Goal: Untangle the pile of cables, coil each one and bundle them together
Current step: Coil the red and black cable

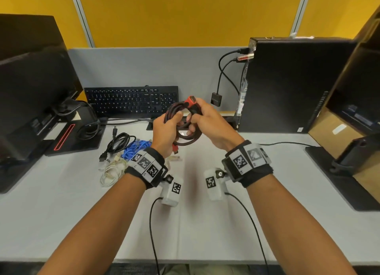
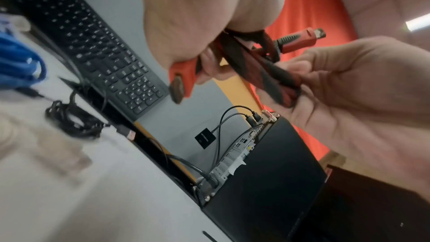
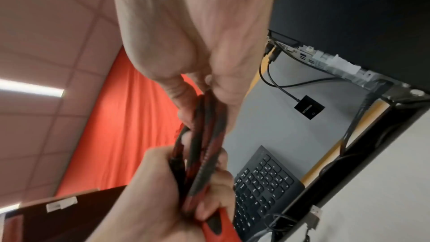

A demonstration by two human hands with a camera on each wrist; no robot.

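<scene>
Head view: your left hand (image 1: 167,130) and right hand (image 1: 207,120) grip the red-black cable (image 1: 186,142); slacken (even briefly) and its loops could spring apart.

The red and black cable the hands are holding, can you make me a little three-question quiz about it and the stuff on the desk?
1. True or false: both hands grip the red and black cable.
2. Which cable lies on the desk right beside the left hand? A) green B) blue C) pink
3. Fill in: the right hand holds the coil near its red ____.

Key: 1 true. 2 B, the blue cable. 3 plug; the coil is lifted off the desk, in front of the keyboard.
</scene>
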